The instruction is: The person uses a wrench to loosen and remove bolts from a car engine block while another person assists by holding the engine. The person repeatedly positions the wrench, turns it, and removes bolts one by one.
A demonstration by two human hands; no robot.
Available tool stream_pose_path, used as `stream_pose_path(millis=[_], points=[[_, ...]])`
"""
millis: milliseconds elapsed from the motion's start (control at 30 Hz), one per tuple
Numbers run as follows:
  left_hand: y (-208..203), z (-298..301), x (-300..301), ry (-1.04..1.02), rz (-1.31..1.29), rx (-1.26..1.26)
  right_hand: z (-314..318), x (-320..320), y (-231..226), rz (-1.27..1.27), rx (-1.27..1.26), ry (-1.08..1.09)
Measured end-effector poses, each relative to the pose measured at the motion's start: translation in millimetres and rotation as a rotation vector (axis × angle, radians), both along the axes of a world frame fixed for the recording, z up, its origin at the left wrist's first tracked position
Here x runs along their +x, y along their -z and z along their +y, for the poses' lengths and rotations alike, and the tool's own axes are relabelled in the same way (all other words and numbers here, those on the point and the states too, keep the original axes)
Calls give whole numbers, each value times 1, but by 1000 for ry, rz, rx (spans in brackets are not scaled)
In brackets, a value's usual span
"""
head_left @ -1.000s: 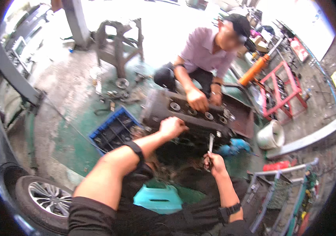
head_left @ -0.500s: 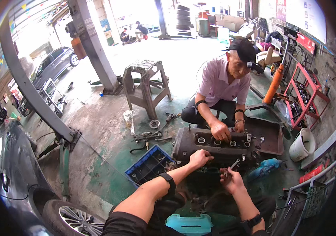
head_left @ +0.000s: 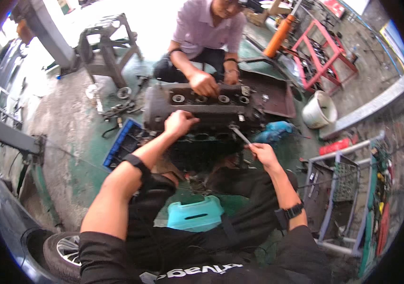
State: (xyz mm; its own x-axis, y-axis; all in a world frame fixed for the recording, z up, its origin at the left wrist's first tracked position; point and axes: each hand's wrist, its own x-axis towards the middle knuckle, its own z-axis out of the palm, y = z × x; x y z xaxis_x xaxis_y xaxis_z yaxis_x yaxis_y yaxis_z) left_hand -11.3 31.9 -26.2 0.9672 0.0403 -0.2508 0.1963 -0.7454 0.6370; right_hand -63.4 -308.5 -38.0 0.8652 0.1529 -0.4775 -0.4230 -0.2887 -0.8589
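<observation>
A dark engine with its valve cover (head_left: 154,108) on top lies in front of me. My right hand (head_left: 264,155) grips the near end of a metal wrench (head_left: 242,136). The wrench's far end reaches the near edge of the cover; I cannot tell whether it sits on a bolt. Left of it, my left hand (head_left: 178,124) rests at the cover's near edge. Its thumb and fingers are pinched together, and what they hold, if anything, is hidden. Across the engine, a co-worker's hand (head_left: 204,84) is over the round holes in the cover's middle.
A brown metal tray (head_left: 277,102) and a blue jug (head_left: 275,132) lie right of the engine. A white bucket (head_left: 316,111) and a metal frame (head_left: 336,189) stand farther right. On the left are a blue crate (head_left: 121,142) and a stool (head_left: 102,52). A turquoise plastic stool (head_left: 195,213) is near my legs.
My view has tipped down and turned right. My right hand has brought the wrench from upright beside the engine to the cover's near edge. My left hand remains at that edge.
</observation>
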Motion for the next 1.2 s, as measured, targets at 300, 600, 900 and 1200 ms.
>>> stream_pose_path(millis=[300, 600, 900, 1200], points=[[2, 2, -4, -9, -74, -39, -5, 20, -8, -60, 69, 69], [7, 3, -1, -5, -68, -36, -8, 32, -11, 21, 80, 24], [9, 3, -3, -19, -97, -55, -2, 46, -17, 63, 33, -11], [7, 3, -3, -12, -67, -83, 18, 27, -12, 185, 71, 71]])
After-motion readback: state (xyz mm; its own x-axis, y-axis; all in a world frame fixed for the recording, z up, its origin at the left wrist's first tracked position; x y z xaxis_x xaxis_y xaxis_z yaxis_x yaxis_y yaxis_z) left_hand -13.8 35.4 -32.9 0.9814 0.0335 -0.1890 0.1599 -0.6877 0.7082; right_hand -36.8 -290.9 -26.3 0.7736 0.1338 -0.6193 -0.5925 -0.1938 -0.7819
